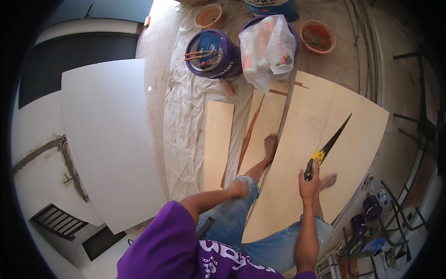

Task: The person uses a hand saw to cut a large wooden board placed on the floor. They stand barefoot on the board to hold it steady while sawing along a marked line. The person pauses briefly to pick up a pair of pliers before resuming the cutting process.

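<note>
My right hand [309,183] is closed round the yellow and black handle of a handsaw [315,160], whose long dark blade angles up to the right over a large plywood sheet [353,153] marked with a thin line. My left hand [237,189] is at my left knee, against the rolled edge of my jeans [251,186]; its fingers curl, and what they hold, if anything, is hidden. My bare feet rest on the pale boards. A narrow plywood strip [218,125] lies left of a longer board [274,111] with reddish streaks, both beside the big sheet.
Purple buckets [195,69], one with pliers [193,56] on top, a plastic bag [260,42] and orange basins [325,46] stand on a wrinkled drop sheet [181,121]. A white panel [107,139] is at left. Dark metal racks [399,209] and small cans line the right side.
</note>
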{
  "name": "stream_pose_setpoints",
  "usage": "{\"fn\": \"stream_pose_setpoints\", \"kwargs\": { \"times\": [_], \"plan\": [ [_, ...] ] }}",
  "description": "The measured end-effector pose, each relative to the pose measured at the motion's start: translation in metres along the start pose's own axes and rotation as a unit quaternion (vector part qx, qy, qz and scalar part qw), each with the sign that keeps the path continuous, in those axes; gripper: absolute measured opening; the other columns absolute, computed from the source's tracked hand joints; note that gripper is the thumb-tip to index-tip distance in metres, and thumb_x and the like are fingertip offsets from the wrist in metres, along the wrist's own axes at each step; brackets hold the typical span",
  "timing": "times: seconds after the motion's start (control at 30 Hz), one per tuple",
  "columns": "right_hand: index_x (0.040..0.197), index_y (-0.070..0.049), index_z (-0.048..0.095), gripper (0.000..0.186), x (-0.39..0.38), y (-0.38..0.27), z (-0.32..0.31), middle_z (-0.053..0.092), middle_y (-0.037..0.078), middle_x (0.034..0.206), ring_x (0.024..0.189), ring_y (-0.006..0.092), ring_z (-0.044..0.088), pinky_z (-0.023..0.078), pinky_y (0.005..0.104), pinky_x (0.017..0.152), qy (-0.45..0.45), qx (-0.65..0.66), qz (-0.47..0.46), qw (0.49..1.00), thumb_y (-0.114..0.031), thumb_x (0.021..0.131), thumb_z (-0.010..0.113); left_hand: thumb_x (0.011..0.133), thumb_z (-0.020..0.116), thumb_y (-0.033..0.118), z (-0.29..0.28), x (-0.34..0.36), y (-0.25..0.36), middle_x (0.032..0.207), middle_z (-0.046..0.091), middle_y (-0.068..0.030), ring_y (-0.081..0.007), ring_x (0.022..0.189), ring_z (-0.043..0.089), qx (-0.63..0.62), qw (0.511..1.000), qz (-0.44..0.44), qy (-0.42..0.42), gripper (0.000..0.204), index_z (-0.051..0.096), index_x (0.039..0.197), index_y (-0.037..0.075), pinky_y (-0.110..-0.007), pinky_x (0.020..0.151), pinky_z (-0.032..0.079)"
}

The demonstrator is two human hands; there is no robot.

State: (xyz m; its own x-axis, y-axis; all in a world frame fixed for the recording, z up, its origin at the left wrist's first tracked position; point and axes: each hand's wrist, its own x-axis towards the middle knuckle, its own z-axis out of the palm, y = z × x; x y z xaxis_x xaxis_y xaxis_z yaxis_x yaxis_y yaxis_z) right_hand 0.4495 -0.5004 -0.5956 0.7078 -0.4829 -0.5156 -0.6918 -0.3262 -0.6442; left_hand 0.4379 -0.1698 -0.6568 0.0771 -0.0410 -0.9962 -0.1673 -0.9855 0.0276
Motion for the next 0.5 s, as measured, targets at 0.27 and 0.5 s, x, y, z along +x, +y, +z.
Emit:
{"fn": "stream_pose_setpoints", "kwargs": {
  "times": [0.27,0.5],
  "plan": [
    [0.144,-0.005,0.04,0.069,0.015,0.058,0.008,0.05,0.021,0.14,0.111,0.0316,0.062,0.049,0.0357,0.09,0.086,-0.006,-0.024,0.996,-0.008,0.082,0.069,0.088,0.052,0.036,-0.196,0.128,-0.122,0.103,0.068,-0.02,-0.0387,0.097,0.065,-0.162,0.917,-0.056,0.36,0.034,0.065,0.111,0.014,-0.05,0.084,0.051],
    [0.142,-0.005,0.04,0.066,0.019,0.065,0.016,0.063,0.026,0.115,0.102,0.0372,0.066,0.052,0.0402,0.086,0.124,-0.068,-0.012,0.99,-0.009,0.082,0.068,0.09,0.052,0.033,-0.407,0.093,-0.179,0.094,0.069,-0.0199,-0.0405,0.089,0.066,-0.143,0.794,-0.076,0.586,0.03,0.066,0.103,0.011,-0.051,0.077,0.052]
  ]
}}
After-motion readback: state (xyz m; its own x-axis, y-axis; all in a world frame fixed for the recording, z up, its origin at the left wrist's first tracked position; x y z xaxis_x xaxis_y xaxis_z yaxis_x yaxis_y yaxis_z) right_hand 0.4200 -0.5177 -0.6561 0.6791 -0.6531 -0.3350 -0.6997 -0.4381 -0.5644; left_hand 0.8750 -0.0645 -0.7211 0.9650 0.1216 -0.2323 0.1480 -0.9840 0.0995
